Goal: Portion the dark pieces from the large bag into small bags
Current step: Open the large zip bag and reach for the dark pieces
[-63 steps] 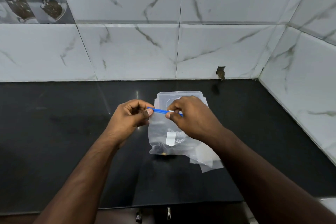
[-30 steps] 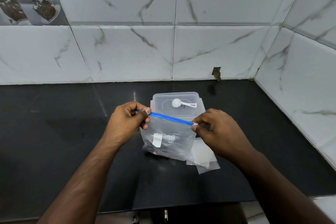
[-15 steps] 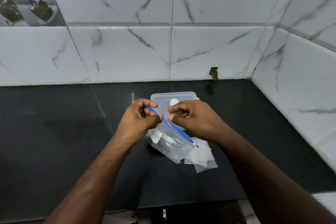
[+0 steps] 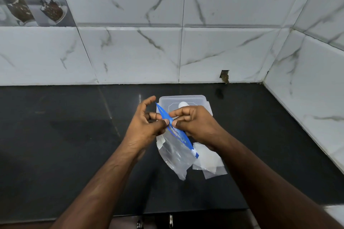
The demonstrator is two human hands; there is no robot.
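From the head camera, both hands meet over the middle of a black, glossy desk (image 4: pixel 55 154) that runs back to a marble-patterned tiled wall (image 4: pixel 130 52).

The left hand (image 4: pixel 147 126) pinches the blue zip strip (image 4: pixel 174 130) of a clear zip bag (image 4: pixel 175 156) between thumb and fingers, with the index finger lifted free and curled above. The right hand (image 4: pixel 195 122) pinches the same strip from the other side, its thumb tip almost touching the left thumb tip. So both hands are clenched on the mouth of the bag, one on each lip. The strip runs slantwise, its far end up near the left index finger and its near end, with a small white slider (image 4: pixel 194 152), lower and toward the right.

The body of the bag hangs below the hands, tilted, its bottom corner down over the desk; whether it touches the desk cannot be told. A white label (image 4: pixel 160 142) shows on its left side. Dark pieces inside cannot be made out here.

Just beside the bag, under the right wrist, a few small clear bags (image 4: pixel 210 163) lie flat on the desk, overlapping one another.

Behind the hands stands a clear plastic container (image 4: pixel 186 98) with its lid on; a white round thing (image 4: pixel 183 104), partly hidden by the right hand, rests on it.

A small chipped hole (image 4: pixel 224 76) shows in the wall at the desk line.
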